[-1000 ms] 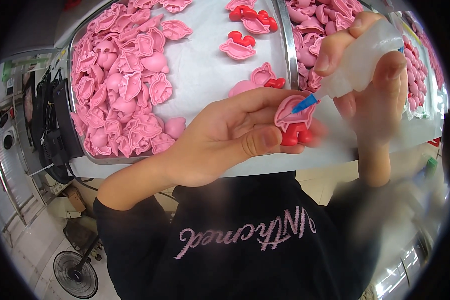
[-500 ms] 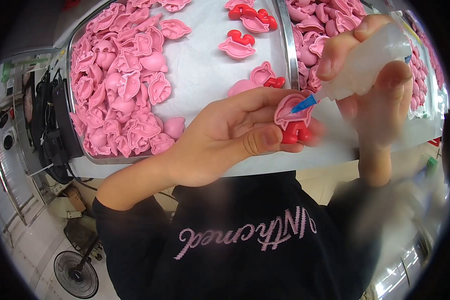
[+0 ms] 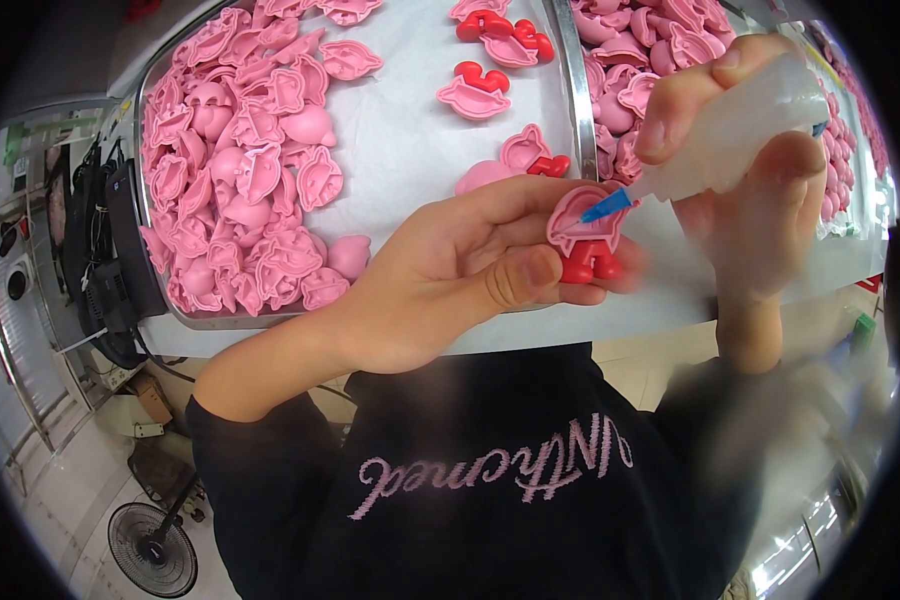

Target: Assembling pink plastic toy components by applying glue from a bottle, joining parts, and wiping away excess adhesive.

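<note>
Between the thumb and fingers of my left hand [image 3: 460, 270] is a hollow pink plastic shell [image 3: 582, 222], its open side facing up, with a red two-lobed piece [image 3: 590, 262] at its lower edge. My right hand [image 3: 760, 180] is closed round a translucent squeeze bottle [image 3: 735, 125], tilted down to the left. The bottle's blue nozzle tip [image 3: 606, 207] reaches over the shell's rim into its hollow. Whether the tip touches the inside, I cannot tell. Haze blurs the lower part of my right hand.
A metal tray [image 3: 582, 100] lined with white sheet holds a heap of pink shells [image 3: 240, 170] at left. Several shells with red pieces [image 3: 478, 92] lie on its right side. Another pile of pink shells [image 3: 660, 30] stands farther right. A black fan [image 3: 152, 548] is on the floor.
The shell and red piece have shifted up very slightly in my left hand. The bottle has tilted a little, its tip still over the shell.
</note>
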A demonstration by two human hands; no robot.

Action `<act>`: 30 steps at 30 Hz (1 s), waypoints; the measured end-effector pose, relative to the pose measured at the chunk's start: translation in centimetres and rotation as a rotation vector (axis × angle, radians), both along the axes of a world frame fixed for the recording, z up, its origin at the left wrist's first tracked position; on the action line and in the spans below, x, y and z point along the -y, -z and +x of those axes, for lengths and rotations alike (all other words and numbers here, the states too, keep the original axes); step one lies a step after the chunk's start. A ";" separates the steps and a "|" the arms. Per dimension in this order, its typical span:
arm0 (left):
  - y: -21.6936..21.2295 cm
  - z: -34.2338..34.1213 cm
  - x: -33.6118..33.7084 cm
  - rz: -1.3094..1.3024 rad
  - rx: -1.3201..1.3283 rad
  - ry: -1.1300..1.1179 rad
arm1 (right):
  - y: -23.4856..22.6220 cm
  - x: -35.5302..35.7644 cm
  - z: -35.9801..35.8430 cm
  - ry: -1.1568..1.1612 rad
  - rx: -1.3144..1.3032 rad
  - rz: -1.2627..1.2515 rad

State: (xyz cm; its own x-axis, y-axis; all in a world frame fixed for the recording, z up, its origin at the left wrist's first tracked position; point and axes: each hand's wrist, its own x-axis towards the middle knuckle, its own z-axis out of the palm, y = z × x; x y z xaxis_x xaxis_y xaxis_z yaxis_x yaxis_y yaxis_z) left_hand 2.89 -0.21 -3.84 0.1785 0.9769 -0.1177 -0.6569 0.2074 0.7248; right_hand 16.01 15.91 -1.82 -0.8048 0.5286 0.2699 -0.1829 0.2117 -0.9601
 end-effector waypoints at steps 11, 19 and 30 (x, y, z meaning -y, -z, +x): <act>0.0 0.0 0.0 0.005 0.003 -0.005 | 0.0 -0.3 0.3 -0.079 -0.012 -0.052; 0.0 0.0 0.0 0.009 -0.007 0.002 | 0.2 -0.3 0.2 -0.096 -0.055 -0.114; 0.1 0.1 0.0 0.012 0.006 -0.003 | 0.2 -0.5 0.4 -0.124 -0.031 -0.057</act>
State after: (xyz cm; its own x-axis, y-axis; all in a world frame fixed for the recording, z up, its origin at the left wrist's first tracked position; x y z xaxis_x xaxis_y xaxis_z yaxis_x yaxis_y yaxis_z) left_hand 2.95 -0.21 -3.97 0.1763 0.9788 -0.1047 -0.6621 0.1966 0.7231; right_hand 16.38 16.39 -2.04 -0.8566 0.4407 0.2683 -0.2343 0.1311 -0.9633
